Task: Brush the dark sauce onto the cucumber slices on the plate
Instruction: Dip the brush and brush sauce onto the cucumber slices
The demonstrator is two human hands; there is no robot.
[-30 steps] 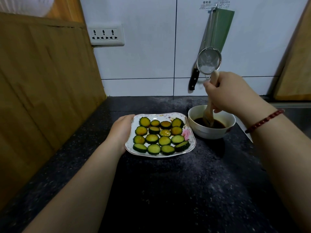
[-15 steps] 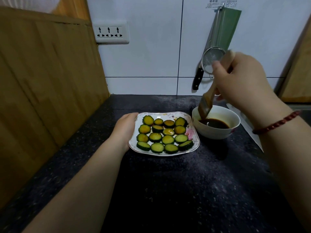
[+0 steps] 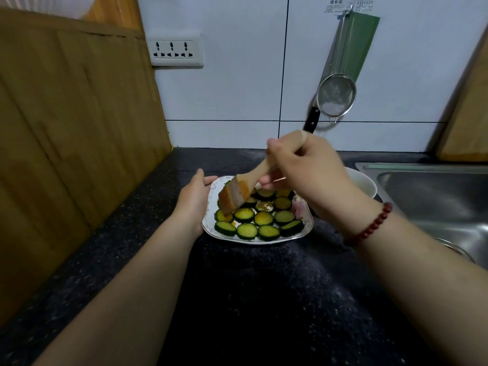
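Countertop (image 3: 264, 299): left hand (image 3: 194, 196) grips plate (image 3: 253, 241), brush (image 3: 235, 195) in right hand (image 3: 309, 167) touches slices (image 3: 264, 219).

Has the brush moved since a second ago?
Yes. The brush left the white bowl and swung leftward; its bristles now meet a cucumber slice on the plate.

Home kitchen, folks: dark speckled counter (image 3: 264, 299), steel sink (image 3: 435, 196) at its right edge, white tiled wall (image 3: 237, 75) with a hanging strainer (image 3: 336, 97), knife (image 3: 311, 120) and socket strip (image 3: 174, 50).
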